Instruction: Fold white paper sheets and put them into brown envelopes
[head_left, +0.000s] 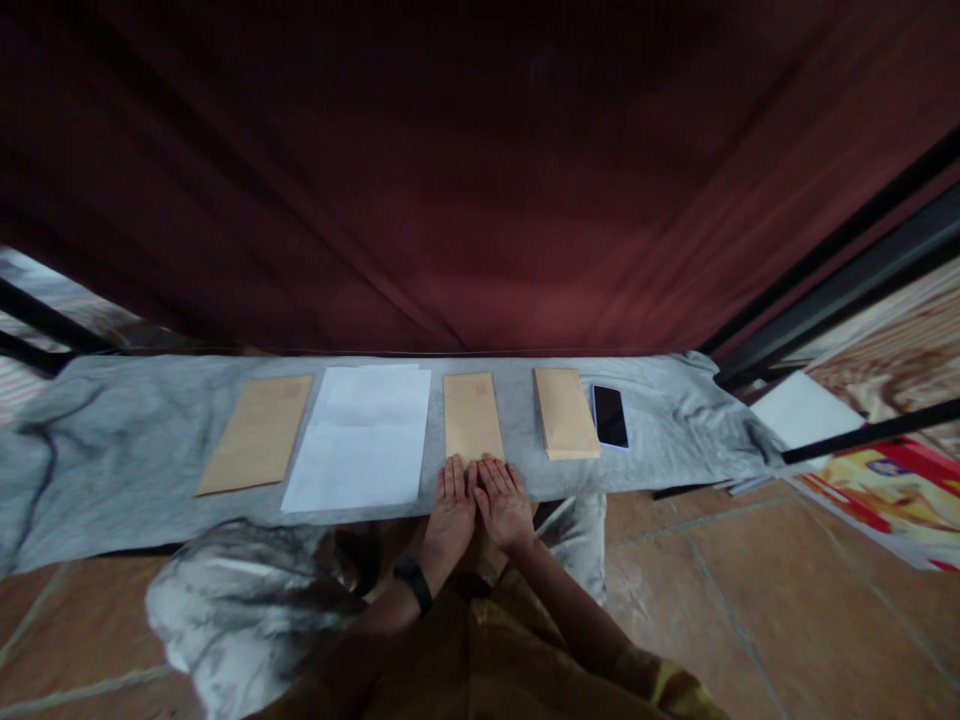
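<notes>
Left hand [450, 505] and right hand [504, 503] lie flat and open, side by side, fingertips on the near end of the middle envelope [472, 415] on the cloth-draped bench [112, 440]. Thin, light and bendable, it probably slides easily; a near corner looks the likeliest hold.

**Things on the Long Grey Cloth**

A long grey cloth [112, 440] is spread out in front of a big dark red curtain [480, 200]. At the left of the cloth lies a big brown envelope [257, 433]. Just beside it are white sheets of paper [360, 435]. Further right is a smaller brown envelope [565, 412], with a black phone [610, 416] right next to it. The floor [750, 600] has brown tiles. Far to the right are a bright poster [892, 495] and a white sheet [802, 410].
</notes>
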